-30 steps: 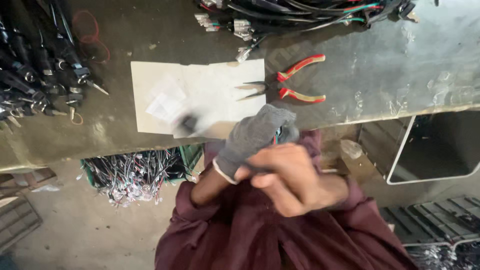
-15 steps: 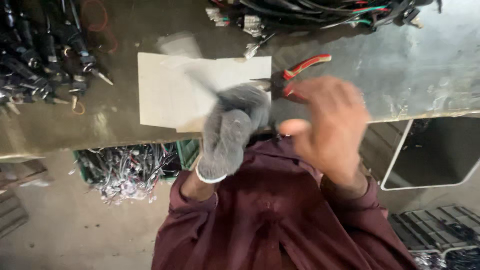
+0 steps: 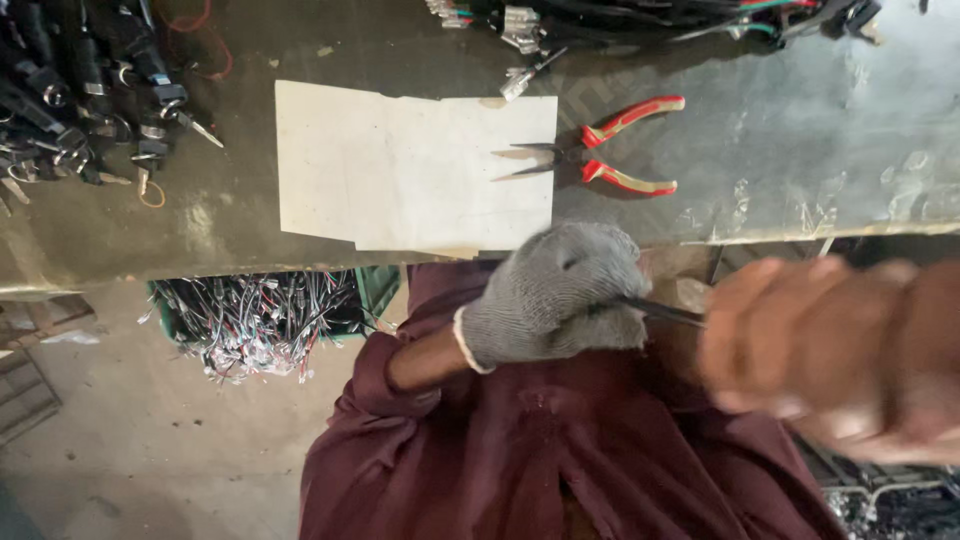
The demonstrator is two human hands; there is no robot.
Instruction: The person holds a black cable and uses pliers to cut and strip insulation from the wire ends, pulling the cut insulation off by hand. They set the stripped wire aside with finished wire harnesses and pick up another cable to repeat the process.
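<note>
Left hand (image 3: pixel 555 295), in a grey knit glove, is fisted around a thin dark cable (image 3: pixel 665 314) that runs rightward to the bare right hand (image 3: pixel 800 350), blurred, its grip impossible to tell. Just beyond the gloved hand lies a white sheet (image 3: pixel 415 170) on the workbench (image 3: pixel 800 150), with red-handled pliers (image 3: pixel 600 148) beside it. Farther off lie wire harnesses (image 3: pixel 640 15).

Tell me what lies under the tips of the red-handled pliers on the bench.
The red-handled pliers lie open, their tips resting on the right edge of a white sheet spread on the workbench. What the sheet covers cannot be seen.
</note>
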